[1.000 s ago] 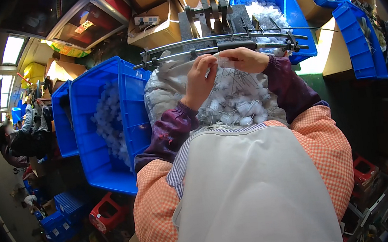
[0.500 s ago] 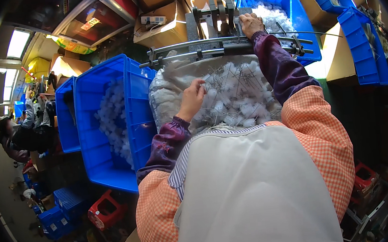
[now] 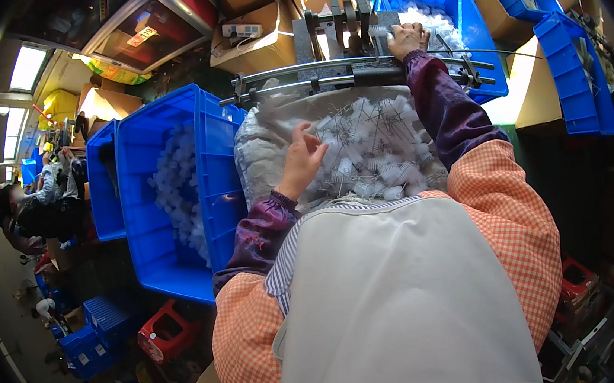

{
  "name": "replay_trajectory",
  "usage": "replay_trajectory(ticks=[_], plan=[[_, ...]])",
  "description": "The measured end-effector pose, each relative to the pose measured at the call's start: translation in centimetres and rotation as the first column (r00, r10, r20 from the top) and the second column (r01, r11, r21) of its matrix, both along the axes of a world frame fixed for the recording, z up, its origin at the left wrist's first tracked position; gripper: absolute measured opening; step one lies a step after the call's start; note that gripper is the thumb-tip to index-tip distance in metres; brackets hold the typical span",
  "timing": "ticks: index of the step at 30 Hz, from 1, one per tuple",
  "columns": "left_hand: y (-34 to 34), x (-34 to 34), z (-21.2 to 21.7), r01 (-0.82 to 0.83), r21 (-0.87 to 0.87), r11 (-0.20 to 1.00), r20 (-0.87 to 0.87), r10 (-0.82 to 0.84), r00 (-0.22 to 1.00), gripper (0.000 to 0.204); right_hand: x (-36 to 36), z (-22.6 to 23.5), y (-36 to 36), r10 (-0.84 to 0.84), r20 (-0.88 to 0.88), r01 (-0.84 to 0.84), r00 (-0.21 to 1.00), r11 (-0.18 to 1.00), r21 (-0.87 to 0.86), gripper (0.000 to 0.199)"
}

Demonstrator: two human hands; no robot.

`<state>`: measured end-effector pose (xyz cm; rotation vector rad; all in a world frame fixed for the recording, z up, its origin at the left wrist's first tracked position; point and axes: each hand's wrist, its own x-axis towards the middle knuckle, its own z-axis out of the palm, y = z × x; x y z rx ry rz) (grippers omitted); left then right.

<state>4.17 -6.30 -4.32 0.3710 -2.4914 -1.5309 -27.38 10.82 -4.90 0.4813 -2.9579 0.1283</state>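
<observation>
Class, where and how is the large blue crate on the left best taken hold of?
Probably grip the large blue crate by its right rim, coming from the right, the person's side: that long edge is mostly uncovered and nearest the left hand, so it looks easy to hook over.

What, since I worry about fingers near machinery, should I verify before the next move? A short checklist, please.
1. Left hand away from the grey-and-black metal machine: ok, at the left edge of the tangled pile of white plastic pieces and thin metal wires.
2. Right hand away from the machine: not ok, at its right end.
3. Right hand's grip: cannot tell, finger undersides hidden.
4. Right purple fabric sleeve clear of the long silver metal rods: not ok, crosses over them in this view.
5. Left hand's fingers parted: ok.
</observation>
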Motion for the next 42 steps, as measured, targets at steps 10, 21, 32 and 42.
replay_trajectory(ticks=[10, 21, 32, 42], plan=[[-1.3, 2.0, -1.9, 0.147, -0.310, 0.939, 0.169, -0.098, 0.981, 0.022, 1.9, -0.3, -2.8, 0.054, 0.016, -0.053, 0.998, 0.996, -0.075, 0.033], [-1.6, 0.9, 0.2, -0.018, -0.213, 0.977, -0.208, -0.028, 0.978, 0.012, 2.1, -0.3, -2.9, 0.089, -0.017, -0.089, 0.996, 0.995, -0.033, 0.031], [-0.2, -1.1, 4.4, 0.123, -0.361, 0.925, -0.295, -0.238, 0.926, 0.016, -3.7, 1.4, 3.2, 0.059, 0.032, -0.062, 0.998, 0.993, 0.105, 0.027], [3.1, -5.7, 6.6, 0.154, -0.311, 0.938, -0.482, -0.295, 0.825, 0.020, 12.0, 8.6, 2.7, 0.851, 0.293, -0.358, 0.436, 0.463, -0.811, 0.044]])
